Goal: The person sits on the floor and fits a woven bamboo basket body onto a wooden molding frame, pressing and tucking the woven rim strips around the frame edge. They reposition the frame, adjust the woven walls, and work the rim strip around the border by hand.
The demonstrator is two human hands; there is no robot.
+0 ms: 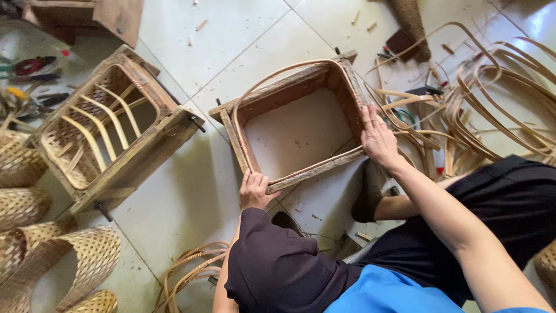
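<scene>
Both hands grip the square wooden frame (pixel 295 124) on the floor — left hand (pixel 255 188) clenched at 7 o'clock, right hand (pixel 377 139) at 3 o'clock.

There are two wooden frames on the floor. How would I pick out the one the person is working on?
Start from the white tiled floor and look to its middle, just ahead of the person's knees. The square wooden frame lies there, gripped at its near corner by the left hand and at its right corner by the right hand. Unlike the other frame to its left, which holds woven basketwork, only a bent cane strip lines its open inside.
</scene>
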